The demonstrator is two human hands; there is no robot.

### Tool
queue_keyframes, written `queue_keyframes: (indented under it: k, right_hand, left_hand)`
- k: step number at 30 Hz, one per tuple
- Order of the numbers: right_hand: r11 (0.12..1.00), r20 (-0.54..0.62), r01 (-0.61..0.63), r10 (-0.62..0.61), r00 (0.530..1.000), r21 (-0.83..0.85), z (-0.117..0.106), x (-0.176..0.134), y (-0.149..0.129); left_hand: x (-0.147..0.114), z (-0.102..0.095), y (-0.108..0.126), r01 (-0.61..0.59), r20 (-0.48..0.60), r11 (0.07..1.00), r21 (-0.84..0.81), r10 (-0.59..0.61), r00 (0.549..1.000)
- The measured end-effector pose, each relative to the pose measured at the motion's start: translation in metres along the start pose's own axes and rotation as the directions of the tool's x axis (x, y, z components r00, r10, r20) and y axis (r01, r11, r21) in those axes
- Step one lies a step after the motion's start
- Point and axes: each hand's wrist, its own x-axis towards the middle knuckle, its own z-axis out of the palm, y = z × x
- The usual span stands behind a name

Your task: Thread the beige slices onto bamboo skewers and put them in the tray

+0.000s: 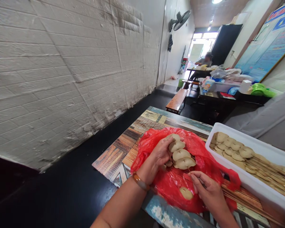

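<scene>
Round, flat beige slices (pixel 181 154) overlap in a row in front of me, several of them threaded on a thin wooden skewer. My left hand (pixel 161 152) is closed around the row from the left side. My right hand (pixel 205 183) pinches the skewer (pixel 189 170) just below the lowest slice. Beneath both hands spreads a crumpled red plastic bag (pixel 154 139). A loose slice (pixel 186 193) lies on the bag, left of my right hand. What else the bag holds is mostly hidden.
A white plastic tub (pixel 258 144) of skewered slices stands at the right on the wood-patterned table (pixel 123 144). Bare skewers (pixel 245 201) lie beside it. Beyond are a bench (pixel 177 99), a cluttered table (pixel 228 80) and a seated person (pixel 205 60). A brick-patterned wall (pixel 61 79) runs along the left.
</scene>
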Motion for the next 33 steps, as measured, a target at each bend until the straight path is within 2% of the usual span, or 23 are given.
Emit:
queue_keyframes:
  k: [2, 4, 7, 12, 22, 29, 33]
  right_hand:
    - [1.000, -0.001, -0.003, 0.003, 1.000, 0.008, 0.002, 0.000, 0.001]
    - [1.000, 0.049, -0.012, 0.012, 0.999, 0.003, 0.001, 0.000, 0.003]
    - [0.999, 0.110, -0.010, 0.014, 0.994, -0.031, -0.002, 0.001, 0.007]
    - [0.998, 0.145, -0.023, 0.030, 0.989, -0.052, -0.002, -0.001, 0.010]
    - [0.999, 0.165, -0.034, 0.034, 0.986, -0.004, -0.001, -0.001, 0.009]
    - [0.994, 0.139, -0.051, 0.037, 0.990, 0.101, -0.001, -0.001, 0.004]
    - [0.990, 0.138, -0.057, 0.040, 0.990, 0.126, -0.002, 0.001, 0.002]
  left_hand:
    - [0.000, 0.000, -0.002, -0.034, -0.029, 0.998, 0.050, 0.036, 0.999]
    - [0.000, 0.000, -0.002, -0.060, -0.049, 0.996, 0.068, 0.064, 0.997]
    - [0.000, 0.002, 0.000, -0.072, -0.065, 0.996, 0.059, 0.076, 0.995]
    - [-0.002, 0.005, 0.002, -0.070, -0.106, 0.997, 0.025, 0.073, 0.992]
    - [0.000, 0.006, -0.004, -0.102, -0.048, 0.993, 0.053, 0.105, 0.993]
    - [0.003, -0.004, -0.002, -0.017, -0.062, 0.999, -0.047, 0.014, 0.998]
    - [0.003, -0.007, -0.005, 0.038, -0.021, 0.996, -0.084, -0.040, 0.999]
